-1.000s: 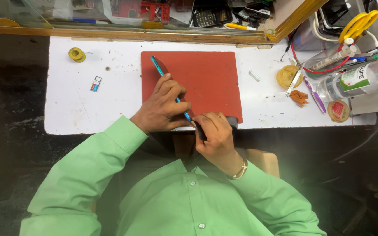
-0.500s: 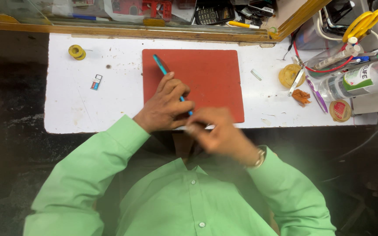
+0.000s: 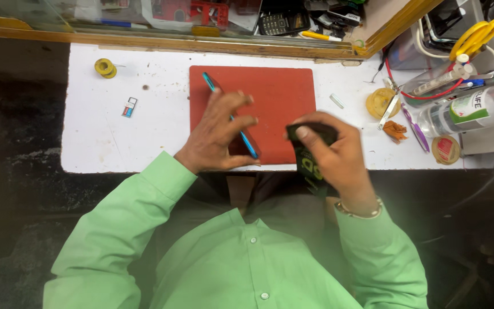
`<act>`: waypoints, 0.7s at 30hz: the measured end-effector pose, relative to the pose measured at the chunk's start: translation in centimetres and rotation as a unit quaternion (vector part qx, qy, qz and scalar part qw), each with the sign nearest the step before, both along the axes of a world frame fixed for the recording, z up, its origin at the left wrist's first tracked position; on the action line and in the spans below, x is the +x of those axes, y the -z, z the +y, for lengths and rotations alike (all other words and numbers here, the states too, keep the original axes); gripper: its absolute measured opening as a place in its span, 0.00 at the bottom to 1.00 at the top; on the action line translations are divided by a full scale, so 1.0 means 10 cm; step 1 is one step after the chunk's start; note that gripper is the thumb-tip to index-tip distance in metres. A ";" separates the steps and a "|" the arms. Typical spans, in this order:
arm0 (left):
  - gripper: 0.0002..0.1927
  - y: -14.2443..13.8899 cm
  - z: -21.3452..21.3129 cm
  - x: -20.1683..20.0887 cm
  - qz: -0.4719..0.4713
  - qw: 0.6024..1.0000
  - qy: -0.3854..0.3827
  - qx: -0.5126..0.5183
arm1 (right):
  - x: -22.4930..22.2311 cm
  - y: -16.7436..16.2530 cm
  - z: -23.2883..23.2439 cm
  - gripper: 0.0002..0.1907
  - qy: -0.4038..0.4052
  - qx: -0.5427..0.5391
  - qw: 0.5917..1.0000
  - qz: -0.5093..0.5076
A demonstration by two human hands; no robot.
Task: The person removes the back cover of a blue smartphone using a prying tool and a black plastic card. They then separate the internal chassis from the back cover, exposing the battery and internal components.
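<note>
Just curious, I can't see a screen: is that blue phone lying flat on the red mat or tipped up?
Tipped up: the blue phone shows only its thin edge, held by the left hand over the red mat.

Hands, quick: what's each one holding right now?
Left hand: fingers spread, gripping the blue-edged phone on its edge over the red mat.
Right hand: closed on a small black object.
</note>
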State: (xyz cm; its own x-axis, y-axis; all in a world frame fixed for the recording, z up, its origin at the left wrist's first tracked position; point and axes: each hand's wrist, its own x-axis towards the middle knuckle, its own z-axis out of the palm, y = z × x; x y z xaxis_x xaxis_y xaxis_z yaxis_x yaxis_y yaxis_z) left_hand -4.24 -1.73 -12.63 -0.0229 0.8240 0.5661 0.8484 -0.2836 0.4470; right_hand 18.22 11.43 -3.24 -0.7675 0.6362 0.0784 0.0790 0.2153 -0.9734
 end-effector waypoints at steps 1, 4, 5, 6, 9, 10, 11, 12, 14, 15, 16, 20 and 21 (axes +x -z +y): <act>0.44 -0.02 0.02 -0.02 -0.011 1.000 -0.020 0.020 | 0.02 -0.03 0.04 0.06 0.000 -0.004 1.000 0.023; 0.51 -0.05 0.05 -0.05 -0.060 0.996 -0.056 0.037 | -0.04 -0.01 0.22 0.08 0.021 -0.082 0.991 0.105; 0.52 -0.06 0.06 -0.05 -0.080 0.994 -0.065 0.034 | -0.07 0.03 0.29 0.08 0.040 -0.033 0.993 0.108; 0.49 -0.07 0.07 -0.07 -0.067 0.996 -0.053 0.014 | -0.12 0.07 0.36 0.08 0.057 0.015 0.992 0.112; 0.40 -0.10 0.11 -0.15 -0.048 0.998 -0.024 -0.037 | -0.28 0.22 0.60 0.11 0.092 0.096 0.981 0.139; 0.38 -0.11 0.11 -0.18 -0.056 0.997 -0.015 -0.049 | -0.29 0.28 0.64 0.12 0.102 0.112 0.977 0.149; 0.36 -0.11 0.13 -0.20 -0.062 0.996 -0.006 -0.059 | -0.30 0.34 0.64 0.16 0.089 0.111 0.977 0.158; 0.35 -0.11 0.14 -0.21 -0.041 0.998 -0.023 -0.049 | -0.32 0.40 0.64 0.21 0.075 0.110 0.976 0.170; 0.33 -0.10 0.16 -0.20 -0.001 0.998 -0.058 -0.029 | -0.33 0.51 0.60 0.32 0.074 0.121 0.972 0.189; 0.33 -0.08 0.18 -0.19 -0.019 0.998 -0.066 -0.012 | -0.31 0.57 0.56 0.38 0.085 0.133 0.968 0.196; 0.32 -0.07 0.19 -0.16 -0.037 0.996 -0.076 0.004 | -0.30 0.61 0.54 0.44 0.096 0.144 0.964 0.202; 0.45 0.06 0.26 0.00 -0.142 0.976 -0.129 0.107 | -0.24 0.70 0.58 0.49 0.090 0.142 0.966 0.194; 0.47 0.10 0.28 0.02 -0.194 0.967 -0.130 0.096 | -0.23 0.71 0.61 0.48 0.080 0.156 0.966 0.188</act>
